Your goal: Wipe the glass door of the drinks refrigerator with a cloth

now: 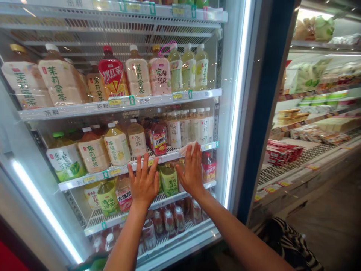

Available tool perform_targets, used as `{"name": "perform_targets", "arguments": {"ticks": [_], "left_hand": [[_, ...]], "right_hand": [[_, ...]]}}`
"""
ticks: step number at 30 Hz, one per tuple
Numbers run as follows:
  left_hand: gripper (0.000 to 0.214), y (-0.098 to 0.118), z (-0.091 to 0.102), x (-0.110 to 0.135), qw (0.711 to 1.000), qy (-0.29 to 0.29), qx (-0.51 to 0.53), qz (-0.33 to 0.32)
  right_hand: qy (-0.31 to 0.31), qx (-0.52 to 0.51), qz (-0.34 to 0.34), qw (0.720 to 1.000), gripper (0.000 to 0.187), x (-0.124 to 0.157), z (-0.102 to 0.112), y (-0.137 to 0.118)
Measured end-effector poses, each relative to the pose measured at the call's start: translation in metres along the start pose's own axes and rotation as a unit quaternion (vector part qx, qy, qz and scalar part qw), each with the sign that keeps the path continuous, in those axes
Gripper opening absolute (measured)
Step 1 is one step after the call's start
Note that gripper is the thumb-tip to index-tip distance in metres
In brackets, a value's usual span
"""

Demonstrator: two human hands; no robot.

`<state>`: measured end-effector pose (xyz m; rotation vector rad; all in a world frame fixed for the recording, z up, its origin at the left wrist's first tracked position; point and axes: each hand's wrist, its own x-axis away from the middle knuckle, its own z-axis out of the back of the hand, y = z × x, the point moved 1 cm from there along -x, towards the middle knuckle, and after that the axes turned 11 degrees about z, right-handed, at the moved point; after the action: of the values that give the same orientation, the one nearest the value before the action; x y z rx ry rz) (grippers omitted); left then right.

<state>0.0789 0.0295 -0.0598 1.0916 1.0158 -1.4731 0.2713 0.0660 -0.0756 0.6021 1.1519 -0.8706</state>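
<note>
My left hand (143, 184) is raised in front of the glass-fronted drinks fridge, palm forward, fingers spread, with nothing in it. Level with it to the right, my right hand (192, 173) lies nearly flat, pressing a pale cloth or tissue (186, 149) against the glass. Only the cloth's upper left part shows past the fingers. Behind the hands, a green tea bottle (169, 180) and a dark red bottle (158, 137) stand on shelves. My fingers cover part of a shelf edge (169, 156) with price labels.
Several shelves hold bottled drinks, including a red-capped bottle (113, 73) above. Bright light strips (238, 101) run down both sides of the fridge. A dark blue post (263, 94) divides it from an open chiller (318, 124) with packaged food. Black-and-white patterned fabric (287, 241) shows at lower right.
</note>
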Motion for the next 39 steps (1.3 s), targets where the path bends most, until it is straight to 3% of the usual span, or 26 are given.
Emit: {"name": "perform_targets", "arguments": {"ticks": [2,5,7,9,13,15,17,20,22,24,28,30,32,36,38,39], "left_hand": [[0.072,0.0,0.0,0.0,1.0,0.005,-0.001,-0.001],[0.072,0.0,0.0,0.0,1.0,0.007,-0.001,-0.002],[0.072,0.0,0.0,0.0,1.0,0.005,0.003,-0.001],[0.072,-0.001,0.0,0.0,1.0,0.005,0.006,0.0],[0.074,-0.001,0.0,-0.001,1.0,0.004,0.01,0.0],[0.074,-0.001,-0.001,-0.001,1.0,0.002,0.015,0.001],[0.075,-0.001,-0.001,0.0,1.0,0.0,0.02,0.005],[0.075,0.0,-0.002,0.0,1.0,-0.003,0.024,0.008],[0.075,0.0,-0.001,0.0,1.0,-0.006,0.02,0.008],[0.075,0.0,-0.001,0.0,1.0,-0.005,0.014,0.007],[0.074,-0.001,-0.001,0.0,1.0,0.003,0.012,0.004],[0.074,-0.001,-0.002,0.0,1.0,0.003,0.019,0.005],[0.075,-0.001,-0.002,0.0,1.0,0.0,0.023,0.008],[0.075,-0.001,-0.001,0.001,1.0,-0.004,0.013,0.007],[0.075,-0.001,-0.001,0.001,1.0,-0.007,0.012,0.008],[0.075,-0.001,0.0,0.001,1.0,-0.007,0.014,0.009]], "right_hand": [[-0.021,-0.003,0.0,1.0,0.084,0.029,-0.003,-0.004],[-0.068,0.0,0.016,0.998,0.085,0.108,-0.016,-0.011],[-0.088,0.008,0.029,0.996,0.085,0.136,-0.021,-0.007],[-0.075,0.014,0.021,0.997,0.087,0.12,-0.018,0.006],[0.001,0.034,-0.039,0.999,0.083,0.019,0.005,0.041],[0.011,0.039,-0.048,0.998,0.081,-0.003,0.009,0.046],[-0.002,0.03,-0.051,0.998,0.083,0.02,0.007,0.037],[-0.043,0.012,-0.061,0.997,0.084,0.106,-0.006,0.015],[-0.074,0.009,-0.044,0.996,0.085,0.146,-0.012,0.012],[-0.079,0.009,-0.036,0.996,0.086,0.14,-0.009,0.025],[-0.01,0.025,-0.047,0.999,0.082,0.04,0.012,0.074],[0.007,0.031,-0.046,0.998,0.081,0.012,0.018,0.084],[-0.001,0.028,-0.052,0.998,0.083,0.031,0.014,0.074],[-0.066,0.017,-0.08,0.995,0.084,0.139,-0.005,0.028],[-0.078,0.015,-0.071,0.994,0.086,0.155,-0.009,0.018],[-0.072,0.016,-0.065,0.995,0.087,0.143,-0.008,0.02]]}}
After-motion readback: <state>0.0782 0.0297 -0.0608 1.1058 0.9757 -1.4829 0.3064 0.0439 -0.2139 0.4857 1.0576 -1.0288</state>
